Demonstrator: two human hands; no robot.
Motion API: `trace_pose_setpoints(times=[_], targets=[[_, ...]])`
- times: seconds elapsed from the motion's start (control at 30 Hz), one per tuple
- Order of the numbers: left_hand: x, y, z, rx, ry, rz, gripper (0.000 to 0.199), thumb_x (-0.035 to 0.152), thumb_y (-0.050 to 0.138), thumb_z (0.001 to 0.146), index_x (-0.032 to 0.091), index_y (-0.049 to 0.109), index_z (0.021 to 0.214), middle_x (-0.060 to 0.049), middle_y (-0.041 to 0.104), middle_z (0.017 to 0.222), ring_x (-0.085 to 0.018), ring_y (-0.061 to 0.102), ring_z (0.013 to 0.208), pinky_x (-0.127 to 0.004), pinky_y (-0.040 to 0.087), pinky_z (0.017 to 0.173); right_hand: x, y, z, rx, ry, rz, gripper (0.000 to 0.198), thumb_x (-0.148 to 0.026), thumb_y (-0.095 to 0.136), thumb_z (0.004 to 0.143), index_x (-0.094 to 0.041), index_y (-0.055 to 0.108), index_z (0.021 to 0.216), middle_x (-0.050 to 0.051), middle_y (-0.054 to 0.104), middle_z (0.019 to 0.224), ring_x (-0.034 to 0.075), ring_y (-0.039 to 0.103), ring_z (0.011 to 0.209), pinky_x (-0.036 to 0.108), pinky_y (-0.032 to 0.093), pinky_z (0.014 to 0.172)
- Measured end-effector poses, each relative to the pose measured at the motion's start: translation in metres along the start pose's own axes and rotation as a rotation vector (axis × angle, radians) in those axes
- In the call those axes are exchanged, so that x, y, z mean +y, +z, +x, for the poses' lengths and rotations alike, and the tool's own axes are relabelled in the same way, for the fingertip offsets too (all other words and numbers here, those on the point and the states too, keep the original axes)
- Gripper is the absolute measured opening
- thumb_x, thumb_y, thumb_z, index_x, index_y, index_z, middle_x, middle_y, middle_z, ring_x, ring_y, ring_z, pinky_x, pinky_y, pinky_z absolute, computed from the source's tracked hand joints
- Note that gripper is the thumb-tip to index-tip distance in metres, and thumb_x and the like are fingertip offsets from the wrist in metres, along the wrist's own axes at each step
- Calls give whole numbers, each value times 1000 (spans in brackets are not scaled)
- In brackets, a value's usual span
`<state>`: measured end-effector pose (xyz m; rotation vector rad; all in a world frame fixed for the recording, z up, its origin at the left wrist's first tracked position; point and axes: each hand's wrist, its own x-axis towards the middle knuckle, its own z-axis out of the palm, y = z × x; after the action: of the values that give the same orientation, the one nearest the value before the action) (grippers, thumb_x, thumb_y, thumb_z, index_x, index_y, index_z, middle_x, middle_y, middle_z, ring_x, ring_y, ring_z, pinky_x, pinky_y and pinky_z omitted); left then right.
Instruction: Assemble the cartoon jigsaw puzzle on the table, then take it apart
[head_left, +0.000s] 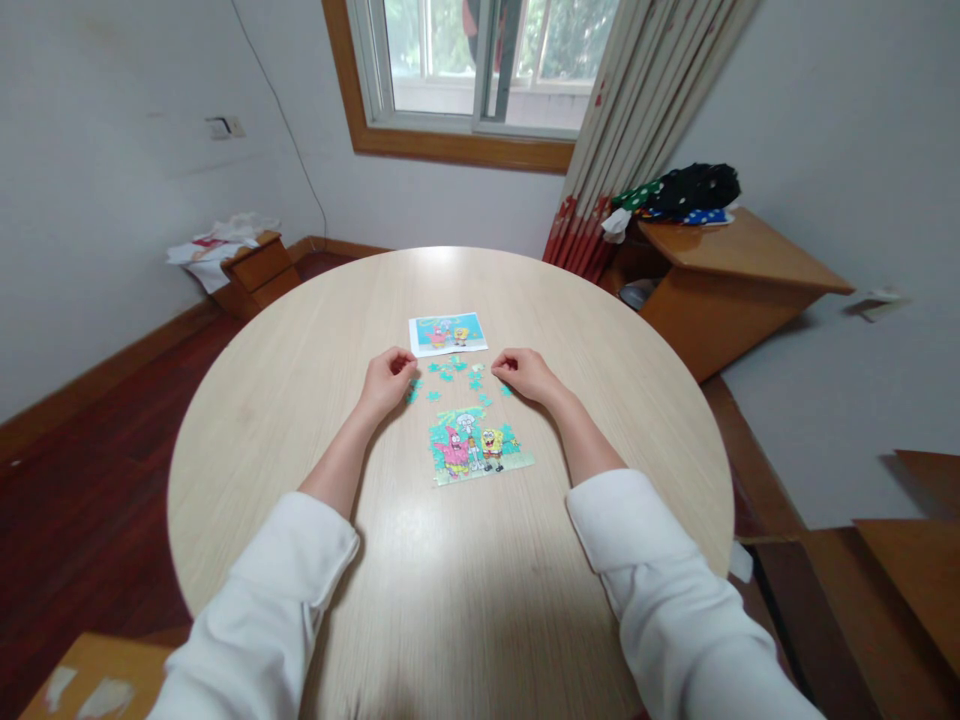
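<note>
While both forearms reached over the round worktop (285, 400), a small drawer cabinet (262, 277) with papers (217, 247) on it stood far left, off the table. Then the left hand (387, 380): fingers curled, grip together, couldn't tell if a piece was pinched in it. A few teal bits sat right by its fingertips. Between the hands, the printed picture (448, 334) lay flat on the far side, loose puzzle pieces (448, 376) scattered just nearer. Partly assembled puzzle (472, 445) lay flat nearer the person, pink figure at left, yellow one at right, top edge ragged. Right hand (526, 374) was at the right end of the loose pieces: thumb and fingertips together, again couldn't tell about a piece between them. Further right: patterned curtain (622, 110), then a wooden cabinet (750, 255) with dark and spotted cloth (694, 190) piled on top.
</note>
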<state>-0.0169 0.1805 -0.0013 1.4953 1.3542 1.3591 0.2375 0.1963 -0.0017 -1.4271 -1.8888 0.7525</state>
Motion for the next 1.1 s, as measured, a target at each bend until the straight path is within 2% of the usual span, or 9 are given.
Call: trace_pose_setpoints(times=[0.63, 1.1], targets=[[7, 0, -1, 45, 33, 31, 2, 19, 54, 66, 18, 55, 68, 3, 52, 61, -10, 43, 53, -23, 33, 52, 0, 0, 0, 23, -20, -22, 13, -25, 58, 68, -14, 65, 68, -1, 57, 60, 10, 46, 56, 23, 37, 57], [1, -2, 2, 90, 74, 49, 7, 13, 50, 71, 18, 54, 72, 2, 53, 66, -12, 47, 61, -24, 37, 61, -3, 0, 0, 33, -6, -48, 12, -22, 56, 72, -14, 65, 71, 0, 60, 64, 11, 48, 59, 24, 38, 61]])
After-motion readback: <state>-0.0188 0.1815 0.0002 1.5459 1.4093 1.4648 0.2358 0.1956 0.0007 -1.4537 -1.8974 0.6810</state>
